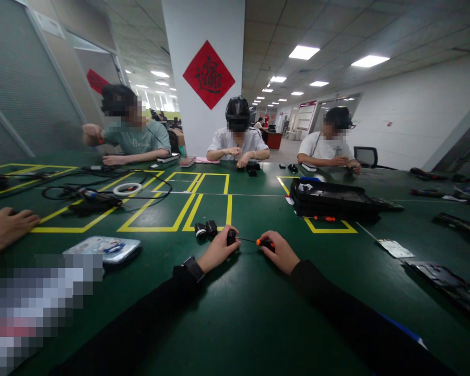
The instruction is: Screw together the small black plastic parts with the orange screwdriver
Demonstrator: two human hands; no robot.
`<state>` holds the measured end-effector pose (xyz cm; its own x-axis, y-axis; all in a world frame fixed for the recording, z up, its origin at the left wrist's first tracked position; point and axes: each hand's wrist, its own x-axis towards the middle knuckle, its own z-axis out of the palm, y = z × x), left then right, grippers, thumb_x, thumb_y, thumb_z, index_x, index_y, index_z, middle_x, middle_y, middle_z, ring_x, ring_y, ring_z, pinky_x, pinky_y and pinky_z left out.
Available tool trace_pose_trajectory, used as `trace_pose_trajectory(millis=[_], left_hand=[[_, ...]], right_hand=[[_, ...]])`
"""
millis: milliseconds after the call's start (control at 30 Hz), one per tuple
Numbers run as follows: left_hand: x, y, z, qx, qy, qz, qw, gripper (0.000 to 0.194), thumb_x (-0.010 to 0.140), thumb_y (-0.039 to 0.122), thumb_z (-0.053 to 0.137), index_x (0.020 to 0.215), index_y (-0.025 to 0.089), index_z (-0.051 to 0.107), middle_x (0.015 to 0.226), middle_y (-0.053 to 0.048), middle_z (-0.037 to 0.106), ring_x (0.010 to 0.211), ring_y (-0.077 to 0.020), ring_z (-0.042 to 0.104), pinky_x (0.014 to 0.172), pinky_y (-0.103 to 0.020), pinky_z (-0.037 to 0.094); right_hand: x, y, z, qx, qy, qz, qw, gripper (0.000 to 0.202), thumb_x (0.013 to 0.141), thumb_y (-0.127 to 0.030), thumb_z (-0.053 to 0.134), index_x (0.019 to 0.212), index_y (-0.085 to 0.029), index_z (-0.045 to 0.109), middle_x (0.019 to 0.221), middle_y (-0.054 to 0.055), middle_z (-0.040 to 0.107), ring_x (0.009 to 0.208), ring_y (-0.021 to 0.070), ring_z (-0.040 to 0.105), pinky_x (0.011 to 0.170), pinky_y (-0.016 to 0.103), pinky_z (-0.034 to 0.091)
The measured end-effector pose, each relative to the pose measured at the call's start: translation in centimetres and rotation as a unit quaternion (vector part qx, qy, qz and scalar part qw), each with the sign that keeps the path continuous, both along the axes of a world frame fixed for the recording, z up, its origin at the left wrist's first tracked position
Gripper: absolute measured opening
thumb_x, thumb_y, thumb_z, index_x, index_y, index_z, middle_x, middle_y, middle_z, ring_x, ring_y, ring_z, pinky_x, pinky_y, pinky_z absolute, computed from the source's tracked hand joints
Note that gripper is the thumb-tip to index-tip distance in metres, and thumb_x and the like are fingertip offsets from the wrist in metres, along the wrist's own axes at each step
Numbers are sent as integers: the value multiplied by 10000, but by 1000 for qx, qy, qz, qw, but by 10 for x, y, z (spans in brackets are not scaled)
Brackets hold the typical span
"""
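Observation:
My left hand (218, 250), with a dark watch on the wrist, is closed around a small black part (231, 237) just above the green table (235, 324). In my right hand (279, 253) is a screwdriver (265, 243) with an orange and black handle. Its thin shaft points left and meets the black part, or comes very close to it; the exact contact is too small to make out. Two small black cylindrical parts (206, 230) stand just beyond my left hand, near the yellow tape.
A phone in a pale case (105, 249) lies to the left, beside another person's hand (8, 230). Tangled black cables (90, 193) and a white tape roll (127, 189) are farther back. Black trays (332, 198) stand at right, an orange screwdriver (324, 218) before them. Three people sit opposite.

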<state>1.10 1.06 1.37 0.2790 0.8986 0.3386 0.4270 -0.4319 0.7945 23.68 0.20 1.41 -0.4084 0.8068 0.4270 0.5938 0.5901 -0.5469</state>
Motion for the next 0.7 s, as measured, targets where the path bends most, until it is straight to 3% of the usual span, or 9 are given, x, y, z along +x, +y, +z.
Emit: trace_pose_trajectory(millis=[233, 400, 700], left_hand=[[-1, -1, 1, -8, 7, -4, 1000, 224, 759, 241, 530, 966, 187, 466, 810, 10, 545, 763, -136, 525, 737, -270, 414], [0, -1, 3, -11, 12, 0, 1000, 223, 755, 239, 530, 962, 184, 468, 816, 8, 544, 768, -138, 524, 744, -274, 412], [0, -2, 4, -18, 8, 4, 1000, 225, 755, 253, 531, 960, 185, 467, 817, 6, 544, 761, -142, 526, 737, -278, 413]], right_hand=[[-1, -1, 1, -20, -1, -20, 1000, 175, 837, -236, 485, 995, -176, 530, 940, 58, 549, 878, 170, 502, 800, 316, 407], [-2, 1, 3, -3, -32, -21, 999, 185, 881, -216, 394, 867, -172, 573, 858, 48, 554, 860, 170, 481, 800, 320, 385], [-1, -3, 4, -4, -15, -15, 1000, 131, 781, -173, 536, 911, -176, 527, 900, 47, 534, 841, 171, 482, 755, 308, 400]])
